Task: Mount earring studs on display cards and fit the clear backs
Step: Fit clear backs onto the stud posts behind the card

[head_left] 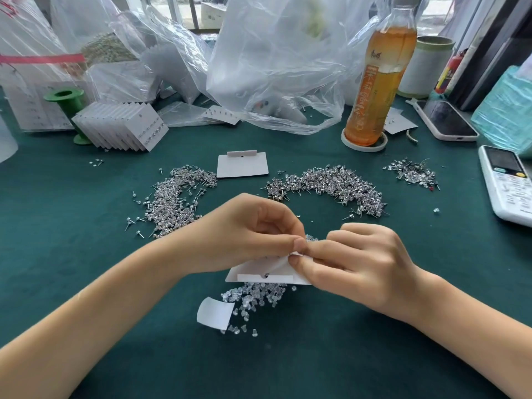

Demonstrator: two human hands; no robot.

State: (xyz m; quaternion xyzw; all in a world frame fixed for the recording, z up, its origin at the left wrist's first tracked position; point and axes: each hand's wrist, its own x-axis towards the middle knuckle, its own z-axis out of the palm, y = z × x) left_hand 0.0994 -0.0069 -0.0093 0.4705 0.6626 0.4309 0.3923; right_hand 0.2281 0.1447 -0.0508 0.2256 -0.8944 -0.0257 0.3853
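1. Green felt surface (86,254), cluttered at the back with plastic bags (273,67), a tea bottle (377,82), a phone (444,119) and a white handset (509,185) at right.
2. I see two stud heaps, the left stud pile (175,200) and the right stud pile (331,185), with a blank card (241,165) lying between them and a fanned stack of finished cards (123,125) far left.
3. Left hand (244,234) has fingers curled, thumb and forefinger pinching the top edge of the display card (264,272), which is lifted and bowed above the surface.
4. Right hand (354,260) pinches at the same edge, fingertips touching the left's. What sits between them is too small to tell; I judge a stud or back is being seated.
5. Clear backs (253,298) lie heaped directly under the card, beside a curled paper scrap (214,313).
6. Risks, as I judge them: the card is already flexed, so harder pressure may crease it; a tiny back could slip from the pinch and vanish into the heap below; a sweeping wrist might scatter the backs or mix them with the studs.
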